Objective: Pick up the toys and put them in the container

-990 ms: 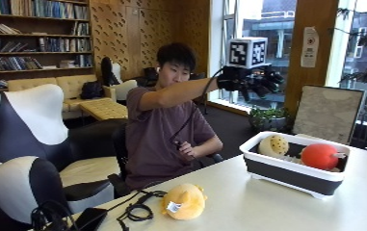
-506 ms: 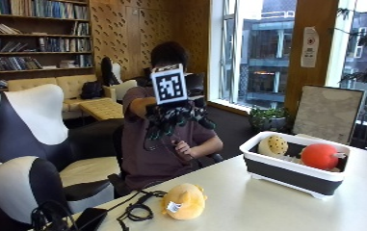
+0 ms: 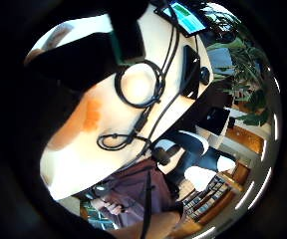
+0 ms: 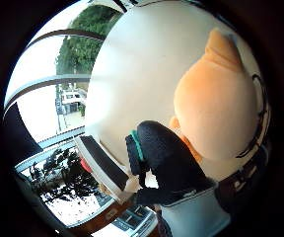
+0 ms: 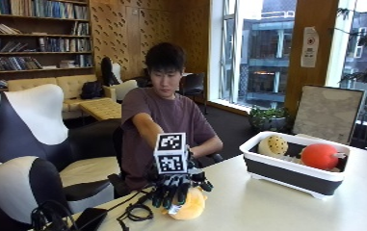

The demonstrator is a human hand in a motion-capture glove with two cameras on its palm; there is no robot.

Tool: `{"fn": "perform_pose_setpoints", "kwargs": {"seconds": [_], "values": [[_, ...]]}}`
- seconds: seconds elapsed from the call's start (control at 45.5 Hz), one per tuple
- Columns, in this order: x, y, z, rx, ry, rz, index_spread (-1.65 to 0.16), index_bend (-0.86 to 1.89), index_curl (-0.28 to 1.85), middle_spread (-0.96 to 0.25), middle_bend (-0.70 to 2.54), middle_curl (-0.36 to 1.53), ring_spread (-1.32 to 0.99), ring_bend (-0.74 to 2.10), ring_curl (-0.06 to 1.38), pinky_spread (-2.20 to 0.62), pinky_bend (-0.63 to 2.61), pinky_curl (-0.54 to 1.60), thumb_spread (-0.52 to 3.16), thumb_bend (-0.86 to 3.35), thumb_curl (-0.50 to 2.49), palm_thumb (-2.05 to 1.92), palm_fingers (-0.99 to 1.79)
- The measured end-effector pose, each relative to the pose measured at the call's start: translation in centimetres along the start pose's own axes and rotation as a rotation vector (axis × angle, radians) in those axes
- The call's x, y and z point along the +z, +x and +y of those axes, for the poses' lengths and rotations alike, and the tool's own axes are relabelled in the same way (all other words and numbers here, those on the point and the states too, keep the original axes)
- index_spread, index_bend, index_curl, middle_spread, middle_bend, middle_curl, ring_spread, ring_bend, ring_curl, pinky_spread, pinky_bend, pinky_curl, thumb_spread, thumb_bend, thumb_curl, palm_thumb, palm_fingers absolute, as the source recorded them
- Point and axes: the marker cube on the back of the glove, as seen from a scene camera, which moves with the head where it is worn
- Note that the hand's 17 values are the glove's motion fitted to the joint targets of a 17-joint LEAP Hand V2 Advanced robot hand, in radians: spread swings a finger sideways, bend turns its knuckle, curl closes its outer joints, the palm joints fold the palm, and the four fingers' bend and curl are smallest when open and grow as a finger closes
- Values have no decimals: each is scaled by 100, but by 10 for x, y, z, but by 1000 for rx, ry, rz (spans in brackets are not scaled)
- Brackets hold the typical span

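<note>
A long bookshelf is set along the far wall beside perforated wood panelling. Daylight is admitted through tall windows, and black-and-white armchairs and a tan sofa are placed on the floor.

black cables coiled on white table; flat dark device, perhaps phone, beside.
</note>
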Motion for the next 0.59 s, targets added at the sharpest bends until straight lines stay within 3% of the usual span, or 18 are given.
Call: {"fn": "perform_pose_setpoints", "kwargs": {"seconds": [0.22,0.396,0.594], "values": [[34,-2,-7,-46,-12,23,-15,4,11,13,14,31,10,55,40,7,125,37,117,-6,25,-7,-23],[44,-8,-12,-54,61,57,-19,3,9,13,15,29,6,76,45,2,134,39,119,0,29,3,-12],[54,-14,-18,-94,183,37,-24,20,14,7,21,32,-4,91,48,-11,128,35,127,9,36,25,18]]}}
